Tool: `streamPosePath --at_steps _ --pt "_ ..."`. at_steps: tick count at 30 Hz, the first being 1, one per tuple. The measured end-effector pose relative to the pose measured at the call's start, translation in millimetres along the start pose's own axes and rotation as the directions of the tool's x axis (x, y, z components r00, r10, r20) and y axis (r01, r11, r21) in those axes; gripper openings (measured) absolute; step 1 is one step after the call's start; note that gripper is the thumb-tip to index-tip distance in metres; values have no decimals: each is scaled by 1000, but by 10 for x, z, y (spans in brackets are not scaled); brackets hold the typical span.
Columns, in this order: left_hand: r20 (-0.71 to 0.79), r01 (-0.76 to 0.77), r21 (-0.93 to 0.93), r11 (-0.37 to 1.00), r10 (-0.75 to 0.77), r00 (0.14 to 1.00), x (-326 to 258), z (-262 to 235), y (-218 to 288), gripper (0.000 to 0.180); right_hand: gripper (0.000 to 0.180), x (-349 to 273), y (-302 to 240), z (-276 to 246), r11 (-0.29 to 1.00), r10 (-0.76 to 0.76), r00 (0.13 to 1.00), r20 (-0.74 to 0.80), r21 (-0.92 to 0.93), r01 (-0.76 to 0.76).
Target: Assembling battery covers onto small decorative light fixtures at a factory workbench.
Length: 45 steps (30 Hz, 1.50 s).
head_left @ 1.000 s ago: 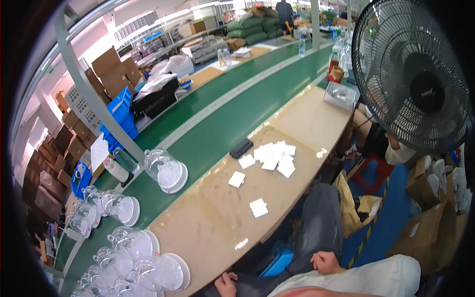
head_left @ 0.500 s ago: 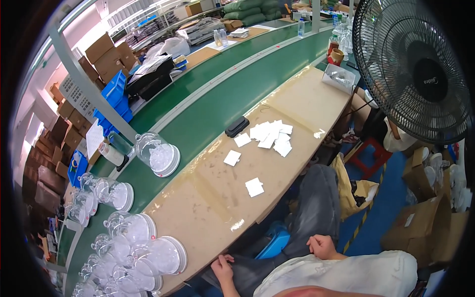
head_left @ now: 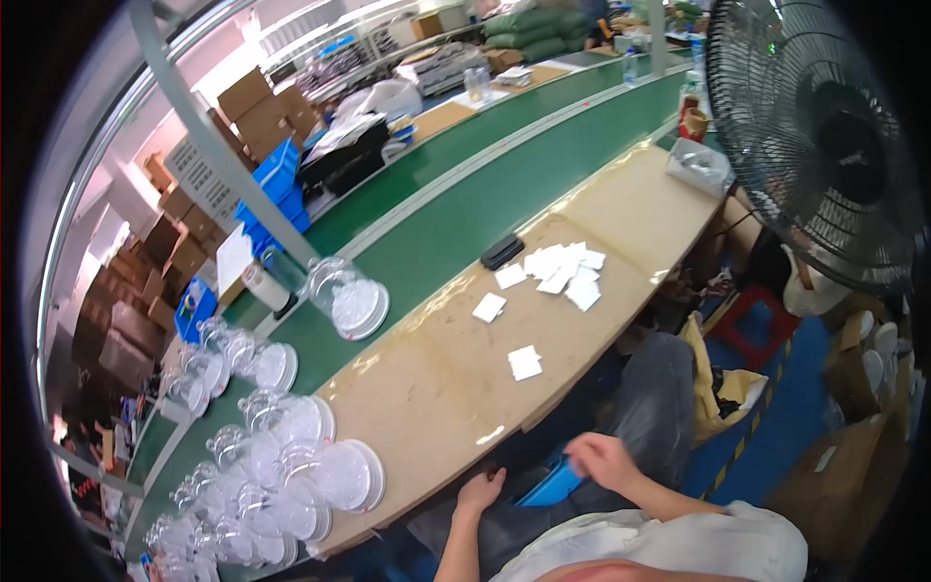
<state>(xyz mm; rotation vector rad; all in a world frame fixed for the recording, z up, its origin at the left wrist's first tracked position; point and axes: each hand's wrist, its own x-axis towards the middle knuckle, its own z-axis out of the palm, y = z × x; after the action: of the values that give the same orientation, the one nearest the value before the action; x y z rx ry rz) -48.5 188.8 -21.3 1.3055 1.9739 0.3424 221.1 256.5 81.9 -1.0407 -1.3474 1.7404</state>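
Observation:
My left hand [head_left: 482, 490] is at the near edge of the brown table [head_left: 436, 388], its thumb apart from the loosely bent fingers and nothing seen in it. Farther right, my right hand [head_left: 601, 460] hovers over my lap beside a blue plastic object [head_left: 553, 485]. Its fingers are slightly blurred, bent and a little apart, with no item visible in them. A single white square piece [head_left: 525, 363] lies on the table nearest to my hands. Beyond it are another white square [head_left: 490, 307] and a loose pile of white squares [head_left: 562, 265], next to a black oblong case [head_left: 501, 252].
Several clear dome-shaped covers with round bases [head_left: 339, 475] crowd the left end; one dome [head_left: 349, 299] stands apart on the green conveyor [head_left: 436, 242]. A large black fan [head_left: 824, 145] stands at right, above a red stool [head_left: 752, 325] and a yellow bag [head_left: 718, 388].
My right hand has lifted from my lap and reached forward and left. The left hand has shifted slightly along the table edge. The whole view has swung left.

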Motion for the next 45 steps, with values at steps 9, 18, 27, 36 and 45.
streamPosePath --at_steps 9,18,27,36,45 --pt "391 -279 -165 946 323 862 585 1187 -347 46 28 921 1566 -99 597 315 859 403 -788 151" --pt "375 -97 -137 986 142 916 783 1055 -227 38 32 1158 1721 -229 745 431 869 241 -639 -192" --pt "416 -7 -143 990 66 907 829 1116 -364 39 34 1121 1751 -172 734 470 800 374 -669 -119" --pt "458 66 -139 988 5 889 754 1034 -182 39 31 1073 1707 -201 708 464 810 360 -700 -94" --pt "435 46 -142 989 20 900 810 1046 -302 39 33 1088 1587 -164 712 469 808 355 -694 -108"
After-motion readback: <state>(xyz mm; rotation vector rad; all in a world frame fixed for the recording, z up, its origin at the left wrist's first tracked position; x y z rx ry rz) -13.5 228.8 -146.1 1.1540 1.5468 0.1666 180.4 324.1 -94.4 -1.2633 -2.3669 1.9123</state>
